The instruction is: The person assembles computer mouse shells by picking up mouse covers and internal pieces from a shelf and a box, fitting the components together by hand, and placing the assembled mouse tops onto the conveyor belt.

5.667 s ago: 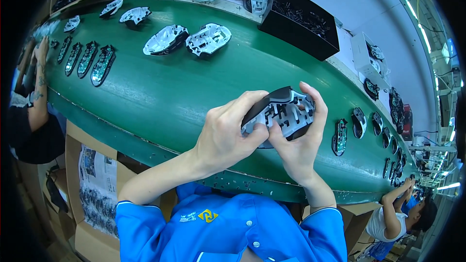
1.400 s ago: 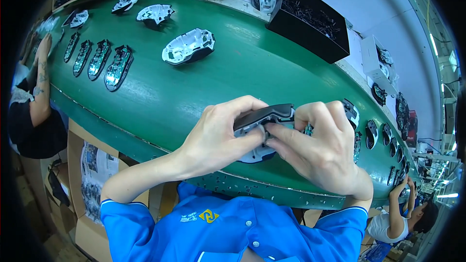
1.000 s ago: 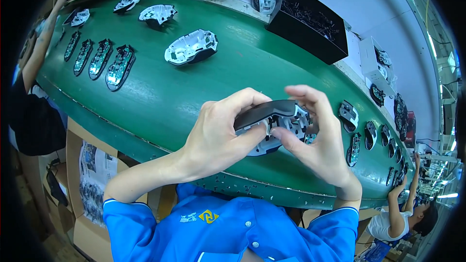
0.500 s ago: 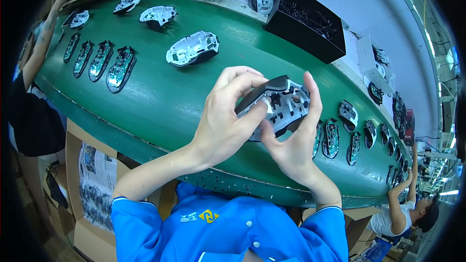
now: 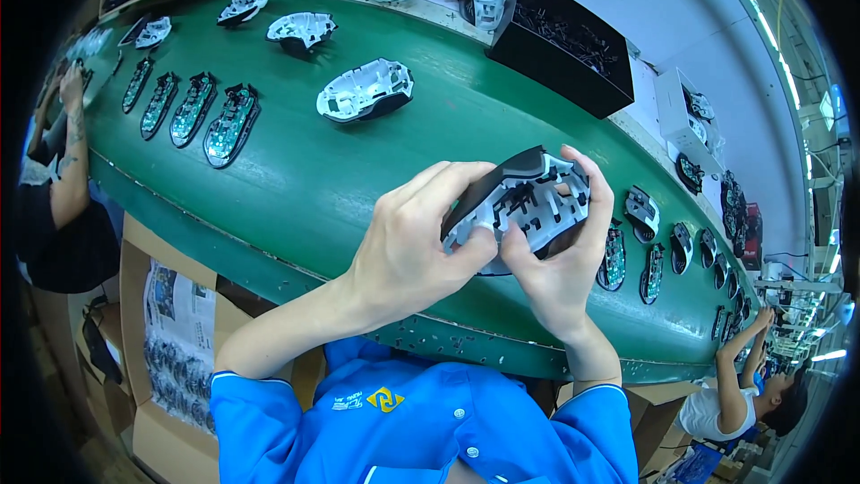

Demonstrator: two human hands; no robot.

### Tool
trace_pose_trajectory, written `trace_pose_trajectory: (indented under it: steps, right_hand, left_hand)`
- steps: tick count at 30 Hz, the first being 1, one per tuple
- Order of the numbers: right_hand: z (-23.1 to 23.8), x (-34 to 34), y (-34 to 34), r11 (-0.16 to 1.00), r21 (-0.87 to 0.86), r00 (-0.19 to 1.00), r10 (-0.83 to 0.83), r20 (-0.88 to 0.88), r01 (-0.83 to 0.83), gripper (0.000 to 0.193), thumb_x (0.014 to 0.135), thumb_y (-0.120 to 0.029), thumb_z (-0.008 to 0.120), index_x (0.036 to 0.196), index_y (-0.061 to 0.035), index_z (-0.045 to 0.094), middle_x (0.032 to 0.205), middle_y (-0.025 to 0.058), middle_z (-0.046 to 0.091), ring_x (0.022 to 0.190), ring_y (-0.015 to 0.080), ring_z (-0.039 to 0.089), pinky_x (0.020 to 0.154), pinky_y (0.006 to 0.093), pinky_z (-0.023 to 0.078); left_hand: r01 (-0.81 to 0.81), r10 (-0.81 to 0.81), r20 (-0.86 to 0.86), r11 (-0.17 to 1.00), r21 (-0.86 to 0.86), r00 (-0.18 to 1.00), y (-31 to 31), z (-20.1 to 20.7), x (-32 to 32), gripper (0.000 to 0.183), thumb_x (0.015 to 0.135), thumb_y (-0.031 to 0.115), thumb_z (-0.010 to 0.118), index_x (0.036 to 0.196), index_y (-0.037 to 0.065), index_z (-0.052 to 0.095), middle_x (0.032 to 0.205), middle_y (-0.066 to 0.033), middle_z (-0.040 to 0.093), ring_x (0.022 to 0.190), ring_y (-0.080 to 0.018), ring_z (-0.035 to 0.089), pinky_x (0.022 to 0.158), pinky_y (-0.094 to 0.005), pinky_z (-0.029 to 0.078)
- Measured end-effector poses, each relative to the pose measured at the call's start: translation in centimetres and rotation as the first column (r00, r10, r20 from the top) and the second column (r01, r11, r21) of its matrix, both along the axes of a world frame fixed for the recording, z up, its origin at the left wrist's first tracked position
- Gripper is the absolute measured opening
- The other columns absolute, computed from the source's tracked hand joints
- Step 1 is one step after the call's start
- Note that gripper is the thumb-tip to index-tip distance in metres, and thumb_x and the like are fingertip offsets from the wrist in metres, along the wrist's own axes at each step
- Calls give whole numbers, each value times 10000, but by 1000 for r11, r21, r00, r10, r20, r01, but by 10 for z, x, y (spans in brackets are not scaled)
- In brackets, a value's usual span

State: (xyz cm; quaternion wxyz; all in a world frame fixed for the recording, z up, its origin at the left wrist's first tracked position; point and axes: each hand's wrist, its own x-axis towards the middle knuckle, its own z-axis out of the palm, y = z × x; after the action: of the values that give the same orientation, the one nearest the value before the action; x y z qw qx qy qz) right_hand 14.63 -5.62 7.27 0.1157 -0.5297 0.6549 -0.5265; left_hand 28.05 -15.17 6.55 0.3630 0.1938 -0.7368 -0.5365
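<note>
Between both hands I hold a computer mouse top shell [image 5: 537, 206], black outside, with its white and grey ribbed inside turned toward me. My left hand [image 5: 412, 233] grips its left end, the thumb pressed on the inner rim. My right hand [image 5: 564, 260] wraps its right side, fingers behind the far edge and thumb inside near the left thumb. Both hands are above the green belt [image 5: 296, 206]. Beyond them lies another white-lined mouse shell [image 5: 365, 90], open side up. Right of my right hand is a mouse base with a green circuit board [image 5: 613, 257].
Several circuit-board bases [image 5: 231, 125] stand in a row at left. A black box of small dark parts [image 5: 564, 45] sits on the far ledge. More shells [image 5: 642, 213] lie at right. Co-workers' arms [image 5: 72, 152] reach in at both sides. An open carton [image 5: 179, 350] stands below left.
Both hands and the mouse shell have moved slightly right and down. My left thumb has drawn back toward the near rim. The things on the belt at left have shifted slightly right.
</note>
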Motion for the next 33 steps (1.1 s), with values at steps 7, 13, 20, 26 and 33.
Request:
trace_pose_trajectory:
  steps: [7, 13, 20, 26, 33]
  right_hand:
    - [-9, 5, 3, 998, -58, 997, 18, 74, -14, 697, 704, 50, 695, 1299, 3, 337, 1195, 103, 425, 1007, 150, 523, 840, 282, 483]
    - [3, 0, -6, 998, 49, 991, 41, 124, -47, 709, 693, 20, 676, 1321, -22, 349, 1243, 101, 405, 1116, 184, 462, 956, 327, 410]
    - [-10, -194, -2, 841, 89, 175, -7, -985, 534, 529, 752, 14, 583, 1248, -158, 516, 985, 89, 541, 802, 251, 597, 589, 317, 526]
    - [0, -157, 18, 687, 656, 640, 357, -680, 314, 723, 597, -98, 740, 1271, -169, 489, 1149, 84, 450, 1045, 262, 502, 746, 372, 526]
    - [62, -227, -93, 934, 139, 464, -32, -885, 330, 175, 803, -89, 613, 973, -99, 649, 910, 72, 627, 868, 282, 605, 714, 364, 492]
  left_hand:
    - [-66, 62, -55, 995, -76, 997, 5, -6, -3, 332, 732, 17, 584, 1058, -32, 545, 891, -173, 592, 761, -303, 621, 657, -374, 501]
    - [36, -32, 76, 998, -44, 997, -6, -3, 2, 396, 761, 66, 609, 1136, -7, 503, 921, -182, 607, 757, -284, 641, 660, -364, 516]
    - [-464, 483, 321, 875, -139, 815, -118, 7, 88, 404, 818, 93, 594, 1214, 33, 538, 869, 2, 562, 649, -37, 472, 572, -197, 400]
    - [-289, 418, 590, 908, -305, 691, -138, -5, 84, 363, 798, 124, 627, 1158, 90, 599, 940, -38, 602, 590, -112, 484, 582, -271, 428]
    - [49, 235, 794, 948, -316, 560, -178, -10, 41, 449, 786, 263, 604, 1177, 44, 583, 941, -144, 629, 794, -302, 600, 768, -410, 475]
